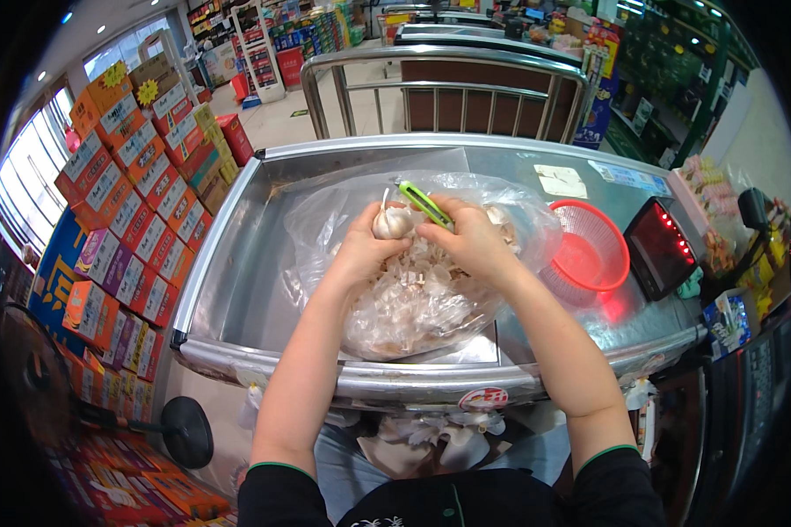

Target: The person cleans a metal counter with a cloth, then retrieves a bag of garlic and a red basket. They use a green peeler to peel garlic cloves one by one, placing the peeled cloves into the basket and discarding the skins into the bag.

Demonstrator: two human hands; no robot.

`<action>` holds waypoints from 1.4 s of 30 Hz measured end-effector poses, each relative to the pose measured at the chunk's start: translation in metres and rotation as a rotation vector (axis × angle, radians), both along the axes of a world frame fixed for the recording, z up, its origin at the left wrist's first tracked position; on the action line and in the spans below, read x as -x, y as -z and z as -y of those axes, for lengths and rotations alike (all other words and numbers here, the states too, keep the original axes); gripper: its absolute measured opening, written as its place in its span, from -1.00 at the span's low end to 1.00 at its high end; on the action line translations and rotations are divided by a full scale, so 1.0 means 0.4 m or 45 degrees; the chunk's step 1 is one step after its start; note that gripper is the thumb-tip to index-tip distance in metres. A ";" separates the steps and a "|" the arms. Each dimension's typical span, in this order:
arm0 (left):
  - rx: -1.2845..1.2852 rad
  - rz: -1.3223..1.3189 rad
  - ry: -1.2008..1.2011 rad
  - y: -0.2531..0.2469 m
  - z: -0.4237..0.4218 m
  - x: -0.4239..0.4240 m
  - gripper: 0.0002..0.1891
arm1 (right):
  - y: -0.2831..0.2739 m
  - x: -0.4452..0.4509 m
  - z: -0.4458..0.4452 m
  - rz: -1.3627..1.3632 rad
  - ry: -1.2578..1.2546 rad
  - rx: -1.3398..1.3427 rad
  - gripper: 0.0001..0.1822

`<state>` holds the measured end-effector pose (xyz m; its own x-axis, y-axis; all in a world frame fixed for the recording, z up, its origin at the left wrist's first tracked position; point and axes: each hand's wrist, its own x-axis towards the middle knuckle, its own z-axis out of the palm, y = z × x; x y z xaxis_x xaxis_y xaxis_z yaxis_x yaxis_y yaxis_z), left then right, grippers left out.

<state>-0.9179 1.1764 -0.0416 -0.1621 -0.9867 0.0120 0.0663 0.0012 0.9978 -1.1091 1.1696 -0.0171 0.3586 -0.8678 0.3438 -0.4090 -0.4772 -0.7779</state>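
A garlic bulb [391, 222] with a thin stem pointing up rests in my left hand [364, 245], held between thumb and fingers. My right hand [465, 232] grips a green utility knife [424, 203], its tip pointing up and left, just right of the bulb. Beneath both hands lies a clear plastic bag [428, 329], spread open on the metal counter. Loose papery garlic skins [418, 280] fill its middle. More pale garlic [503, 224] shows partly behind my right hand.
On the right of the steel counter [237, 263] stands a red plastic basket [583, 247], beside a black display with red digits [662, 247]. A metal railing [441, 53] runs behind the counter. Stacked cartons [135, 197] rise at left, near a black fan [39, 375].
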 end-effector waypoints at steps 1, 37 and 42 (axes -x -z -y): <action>-0.036 -0.104 0.058 -0.004 -0.004 0.000 -0.44 | 0.002 -0.006 0.000 0.003 -0.027 -0.018 -0.51; 0.600 0.746 0.010 -0.002 -0.065 0.054 -0.30 | -0.019 0.030 -0.057 -0.137 -0.058 -0.139 -0.50; 0.542 0.751 -0.005 0.002 -0.070 0.057 -0.29 | -0.016 0.023 -0.061 -0.183 -0.066 -0.207 -0.49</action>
